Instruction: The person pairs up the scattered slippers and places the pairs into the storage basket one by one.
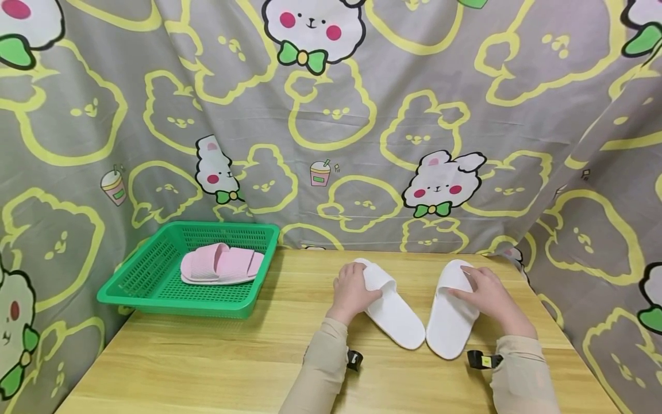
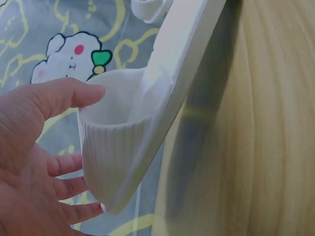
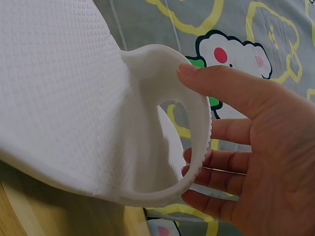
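Two white slippers are on the wooden table, toes toward the curtain and heel ends close together. My left hand [image 1: 351, 293] grips the strap of the left slipper [image 1: 400, 319]. In the left wrist view, its thumb lies over the strap's edge [image 2: 110, 110], with the other fingers along the outside. Around the strap of the right slipper [image 1: 450, 325] is my right hand [image 1: 493, 296]. The right wrist view shows the thumb at the rim of that strap [image 3: 199, 132] and the fingers against its ribbed outer side.
A green plastic basket [image 1: 176, 309] stands at the table's back left, with pink slippers [image 1: 227, 269] inside. Patterned grey curtain [image 1: 351, 161] encloses the back and sides of the wooden table [image 1: 217, 362]. Black wrist devices [image 1: 355, 360] show beside both sleeves.
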The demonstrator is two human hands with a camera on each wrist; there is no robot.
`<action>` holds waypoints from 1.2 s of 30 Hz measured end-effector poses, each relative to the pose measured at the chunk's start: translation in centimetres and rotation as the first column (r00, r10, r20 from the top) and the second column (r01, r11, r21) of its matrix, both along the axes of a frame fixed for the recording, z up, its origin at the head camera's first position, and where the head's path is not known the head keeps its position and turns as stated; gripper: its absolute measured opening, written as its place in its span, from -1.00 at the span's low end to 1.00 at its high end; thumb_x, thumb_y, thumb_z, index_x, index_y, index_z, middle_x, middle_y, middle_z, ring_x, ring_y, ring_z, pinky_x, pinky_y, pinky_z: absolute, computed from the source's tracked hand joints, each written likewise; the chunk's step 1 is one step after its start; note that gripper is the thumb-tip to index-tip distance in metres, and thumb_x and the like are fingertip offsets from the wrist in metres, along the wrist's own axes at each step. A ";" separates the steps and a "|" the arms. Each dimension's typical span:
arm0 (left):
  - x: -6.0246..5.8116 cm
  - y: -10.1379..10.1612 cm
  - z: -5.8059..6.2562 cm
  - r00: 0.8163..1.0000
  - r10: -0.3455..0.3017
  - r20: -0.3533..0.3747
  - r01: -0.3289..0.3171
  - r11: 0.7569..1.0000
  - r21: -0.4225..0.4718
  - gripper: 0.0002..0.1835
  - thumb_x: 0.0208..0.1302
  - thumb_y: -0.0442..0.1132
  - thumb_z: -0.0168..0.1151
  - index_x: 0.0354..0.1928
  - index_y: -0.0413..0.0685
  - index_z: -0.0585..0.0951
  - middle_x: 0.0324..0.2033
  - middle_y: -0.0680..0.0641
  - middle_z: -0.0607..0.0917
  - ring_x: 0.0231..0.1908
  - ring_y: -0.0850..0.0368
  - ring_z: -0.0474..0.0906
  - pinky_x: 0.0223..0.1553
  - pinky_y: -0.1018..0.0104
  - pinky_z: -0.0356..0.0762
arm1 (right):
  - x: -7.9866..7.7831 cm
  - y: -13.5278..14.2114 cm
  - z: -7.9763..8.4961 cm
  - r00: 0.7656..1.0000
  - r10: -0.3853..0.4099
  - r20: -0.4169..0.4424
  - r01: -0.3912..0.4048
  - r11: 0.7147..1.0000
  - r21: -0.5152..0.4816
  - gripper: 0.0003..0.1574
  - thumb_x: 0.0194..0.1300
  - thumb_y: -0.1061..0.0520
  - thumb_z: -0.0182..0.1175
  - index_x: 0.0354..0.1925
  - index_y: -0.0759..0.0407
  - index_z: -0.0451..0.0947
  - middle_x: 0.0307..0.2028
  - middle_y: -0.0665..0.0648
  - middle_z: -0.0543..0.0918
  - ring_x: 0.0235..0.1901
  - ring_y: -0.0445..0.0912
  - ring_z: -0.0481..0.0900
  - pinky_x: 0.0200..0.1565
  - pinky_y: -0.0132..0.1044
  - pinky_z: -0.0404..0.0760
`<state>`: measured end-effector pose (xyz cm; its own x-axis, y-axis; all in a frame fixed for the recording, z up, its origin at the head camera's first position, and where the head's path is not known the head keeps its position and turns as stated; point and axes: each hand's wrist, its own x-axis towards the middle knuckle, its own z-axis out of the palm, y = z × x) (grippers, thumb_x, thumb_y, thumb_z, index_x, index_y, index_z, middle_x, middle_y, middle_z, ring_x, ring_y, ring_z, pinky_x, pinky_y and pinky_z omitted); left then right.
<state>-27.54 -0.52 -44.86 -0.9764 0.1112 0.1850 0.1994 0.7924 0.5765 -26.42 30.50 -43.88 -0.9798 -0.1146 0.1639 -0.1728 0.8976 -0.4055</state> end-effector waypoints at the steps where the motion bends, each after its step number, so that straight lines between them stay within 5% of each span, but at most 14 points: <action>1: -0.1 -0.1 0.0 1.000 0.006 -0.004 -0.006 1.000 0.007 -0.28 0.04 0.04 0.43 0.21 -0.13 0.44 0.21 -0.13 0.49 0.30 -0.12 0.31 0.21 -0.15 0.31 | 0.0 0.0 0.0 1.000 0.000 -0.002 0.000 1.000 -0.001 0.02 0.17 -0.24 0.32 0.27 0.48 0.30 0.06 0.60 0.41 0.03 0.38 0.41 0.07 0.31 0.41; 16: -0.6 -1.2 0.4 0.994 0.105 -0.012 -0.102 0.980 0.174 -0.26 -0.01 0.00 0.46 0.18 -0.20 0.43 0.21 -0.20 0.46 0.28 -0.16 0.31 0.18 -0.16 0.37 | 0.2 -0.2 0.2 0.998 -0.009 -0.066 0.007 0.999 -0.034 -0.06 0.15 -0.20 0.35 0.21 0.46 0.34 0.05 0.55 0.40 0.03 0.38 0.39 0.06 0.31 0.41; 27: -0.9 -1.8 0.2 0.987 0.139 -0.080 -0.112 0.956 0.270 -0.27 -0.06 -0.06 0.51 0.11 -0.25 0.41 0.13 -0.23 0.46 0.22 -0.16 0.30 0.23 0.03 0.40 | 0.0 -0.1 0.2 0.985 -0.019 -0.171 0.004 0.996 -0.087 -0.16 0.09 -0.15 0.41 0.09 0.43 0.41 0.23 0.55 0.28 0.22 0.49 0.14 0.17 0.42 0.18; 36: -1.1 -2.0 0.0 0.980 0.173 -0.096 -0.137 0.944 0.300 -0.28 -0.07 -0.10 0.50 0.09 -0.25 0.39 0.17 -0.26 0.39 0.24 -0.18 0.26 0.24 0.02 0.39 | -0.3 -0.3 0.2 0.987 -0.013 -0.157 0.001 0.997 -0.076 -0.14 0.08 -0.18 0.40 0.04 0.45 0.38 0.30 0.59 0.20 0.27 0.52 0.08 0.22 0.44 0.12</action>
